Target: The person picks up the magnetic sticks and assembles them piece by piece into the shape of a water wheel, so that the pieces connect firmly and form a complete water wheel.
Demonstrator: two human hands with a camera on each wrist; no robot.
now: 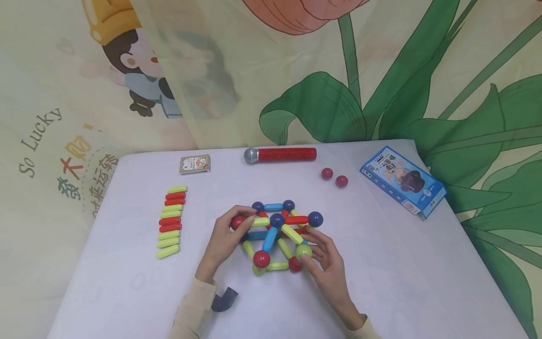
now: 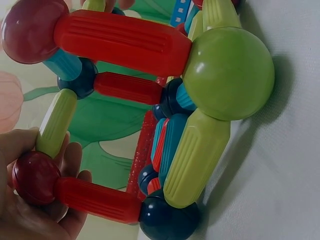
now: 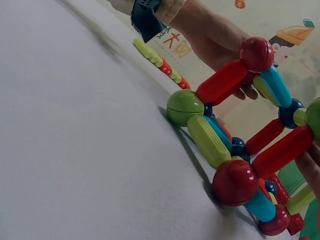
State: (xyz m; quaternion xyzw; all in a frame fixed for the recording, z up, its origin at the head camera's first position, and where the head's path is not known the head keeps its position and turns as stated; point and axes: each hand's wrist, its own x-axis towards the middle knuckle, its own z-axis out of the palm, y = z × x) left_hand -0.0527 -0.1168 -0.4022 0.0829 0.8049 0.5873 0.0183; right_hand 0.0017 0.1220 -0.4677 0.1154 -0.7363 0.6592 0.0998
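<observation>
A structure of coloured rods and balls [image 1: 269, 240] stands on the white table, built from red, blue and yellow-green rods joined by red, dark blue and green balls. My left hand [image 1: 222, 238] pinches a red ball [image 1: 238, 223] at the structure's upper left corner; the left wrist view shows fingers round this red ball [image 2: 36, 177]. On the other side, my right hand [image 1: 331, 267] holds a green ball [image 1: 303, 252] between thumb and fingers. Some right fingers are hidden behind the structure. In the right wrist view, a lower red ball [image 3: 235, 182] sits near the tabletop.
Loose yellow-green and red rods [image 1: 171, 221] lie in a column at left. Toward the back are a small card box [image 1: 195, 164], a red microphone [image 1: 288, 154], two red balls [image 1: 327, 173] and a blue box [image 1: 404, 181]. A dark wrist strap [image 1: 225, 300] shows by the left sleeve.
</observation>
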